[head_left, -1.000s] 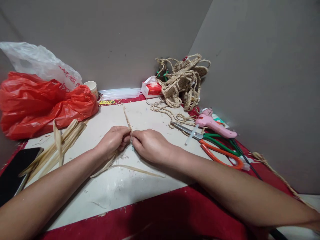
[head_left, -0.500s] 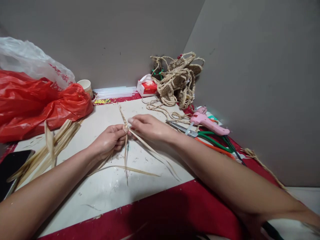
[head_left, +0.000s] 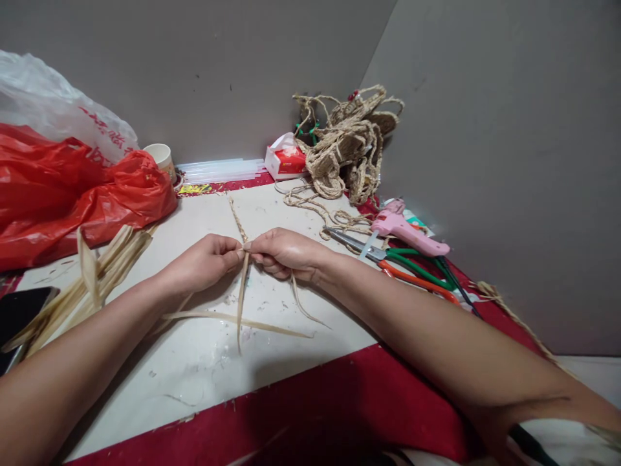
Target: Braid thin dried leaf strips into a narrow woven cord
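Grey walls (head_left: 194, 52) meet in a corner behind our worktop, where a pale board (head_left: 126, 408) lies over a red cloth (head_left: 291, 421). Near the middle of the board is the braid (head_left: 237, 218), thin and straw-coloured, with our two hands at its near end. Our left hand (head_left: 206, 262) and right hand (head_left: 286, 252) are both pinched there, thumbs against fingers, the fingertips meeting — which strand each one pins we cannot tell. One loose strand (head_left: 242, 291) drops from between the fingertips toward us, and a thinner strand (head_left: 298, 299) trails from beneath the right hand.

We would expect the braid to be very light, firm where it is plaited, and rather dry; the flat strands look bendy but likely to split under a sharp tug. To our mind the place to hold it is right at the last crossing, with a flat pinch rather than a fist.

Its long axis runs away from us, the far tip pointing toward the back wall and leaning a little left; the loose strand roughly carries that line back our way. A bundle of dry leaves (head_left: 114, 262) lies beyond our left forearm — scissors (head_left: 359, 246) and a pink glue gun (head_left: 407, 230) lie off to the right.
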Demonstrator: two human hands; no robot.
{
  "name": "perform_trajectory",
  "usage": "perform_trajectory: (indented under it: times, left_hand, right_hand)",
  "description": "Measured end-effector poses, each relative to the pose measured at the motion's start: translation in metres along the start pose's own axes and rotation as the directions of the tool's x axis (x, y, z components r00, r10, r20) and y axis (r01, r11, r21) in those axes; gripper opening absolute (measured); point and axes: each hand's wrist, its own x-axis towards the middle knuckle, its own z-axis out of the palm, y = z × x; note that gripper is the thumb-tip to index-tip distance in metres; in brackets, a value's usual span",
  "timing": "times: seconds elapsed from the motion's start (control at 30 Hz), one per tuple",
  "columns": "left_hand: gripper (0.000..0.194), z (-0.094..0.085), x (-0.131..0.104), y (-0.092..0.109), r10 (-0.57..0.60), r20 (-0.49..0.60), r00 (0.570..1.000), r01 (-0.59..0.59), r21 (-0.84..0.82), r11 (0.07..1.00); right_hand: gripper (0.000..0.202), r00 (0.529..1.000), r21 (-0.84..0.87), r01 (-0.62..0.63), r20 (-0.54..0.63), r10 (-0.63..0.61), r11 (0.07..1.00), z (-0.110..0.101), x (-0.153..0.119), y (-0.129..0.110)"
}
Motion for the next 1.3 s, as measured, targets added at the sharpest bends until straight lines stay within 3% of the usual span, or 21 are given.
perform_trajectory:
  times: [0.13, 0.3, 0.37, 0.43, 0.5, 0.57, 0.63, 0.67, 0.7, 0.73, 0.8, 0.87, 0.93, 1.07, 1.17, 1.3]
  left_hand:
    - [0.031, 0.002, -0.01, 0.012, 0.073, -0.111, 0.991, -0.02, 0.415, 0.91]
    - [0.028, 0.03, -0.023, 0.008, 0.202, -0.14, 0.969, -0.05, 0.694, 0.719]
    - [0.025, 0.043, -0.03, 0.007, 0.213, -0.117, 0.97, -0.04, 0.788, 0.615]
    - [0.025, 0.049, -0.038, 0.011, 0.193, -0.023, 0.981, -0.09, 0.826, 0.556]
    - [0.028, 0.047, -0.043, 0.02, 0.171, 0.085, 0.982, -0.174, 0.772, 0.611]
    - [0.035, 0.037, -0.043, 0.027, 0.193, 0.059, 0.979, -0.187, 0.628, 0.755]
    - [0.035, 0.024, -0.036, 0.028, 0.254, -0.175, 0.951, -0.159, 0.429, 0.889]
    - [0.03, 0.019, -0.03, 0.026, 0.284, -0.336, 0.898, -0.17, 0.33, 0.928]
    - [0.022, 0.014, -0.023, 0.022, 0.28, -0.433, 0.857, -0.199, 0.224, 0.954]
    - [0.016, 0.011, -0.017, 0.017, 0.231, -0.447, 0.864, -0.218, 0.08, 0.973]
    - [0.013, 0.011, -0.006, 0.006, 0.052, -0.295, 0.954, -0.128, -0.246, 0.961]
    - [0.018, 0.015, -0.001, -0.002, -0.056, -0.121, 0.991, 0.007, -0.373, 0.928]
    - [0.024, 0.019, -0.001, -0.005, -0.071, -0.081, 0.994, 0.037, -0.363, 0.931]
    - [0.022, 0.016, -0.003, -0.005, 0.049, -0.132, 0.99, -0.077, -0.215, 0.973]
    - [0.021, 0.002, -0.003, 0.0, 0.073, -0.107, 0.992, -0.076, -0.026, 0.997]
    - [0.022, -0.023, -0.009, 0.015, 0.078, -0.214, 0.974, -0.003, 0.331, 0.944]
  right_hand:
    - [0.033, 0.991, 0.075, 0.065, -0.123, -0.056, 0.995, 0.011, -0.003, 0.005]
    - [0.035, 0.995, 0.227, 0.046, -0.096, -0.025, 0.973, 0.017, -0.006, 0.008]
    - [0.031, 0.998, 0.243, 0.005, -0.068, 0.012, 0.97, 0.016, -0.006, 0.009]
    - [0.025, 0.999, 0.247, -0.027, -0.038, 0.037, 0.969, 0.014, -0.006, 0.008]
    - [0.024, 0.999, 0.267, -0.041, 0.004, 0.042, 0.963, 0.011, -0.007, 0.006]
    - [0.024, 0.999, 0.298, -0.032, 0.029, 0.025, 0.954, 0.01, -0.007, 0.003]
    - [0.024, 0.999, 0.32, -0.019, 0.05, 0.003, 0.947, 0.008, -0.007, 0.001]
    - [0.023, 0.998, 0.326, -0.016, 0.06, -0.003, 0.945, 0.008, -0.007, 0.0]
    - [0.023, 0.997, 0.329, -0.016, 0.071, -0.008, 0.944, 0.008, -0.007, 0.0]
    - [0.021, 0.996, 0.33, -0.012, 0.083, -0.017, 0.944, 0.007, -0.006, 0.0]
    - [0.019, 0.994, 0.321, -0.002, 0.108, -0.034, 0.947, 0.005, -0.005, 0.002]
    - [0.017, 0.992, 0.3, 0.007, 0.121, -0.046, 0.954, 0.002, -0.003, 0.004]
    - [0.016, 0.991, 0.267, 0.008, 0.128, -0.044, 0.964, 0.0, -0.002, 0.004]
    - [0.016, 0.992, 0.189, -0.006, 0.128, -0.018, 0.982, -0.003, -0.002, 0.004]
    - [0.018, 0.993, 0.192, 0.001, 0.119, -0.024, 0.981, -0.005, -0.003, 0.001]
    - [0.018, 0.992, 0.331, 0.005, 0.114, -0.045, 0.944, -0.011, -0.005, -0.002]
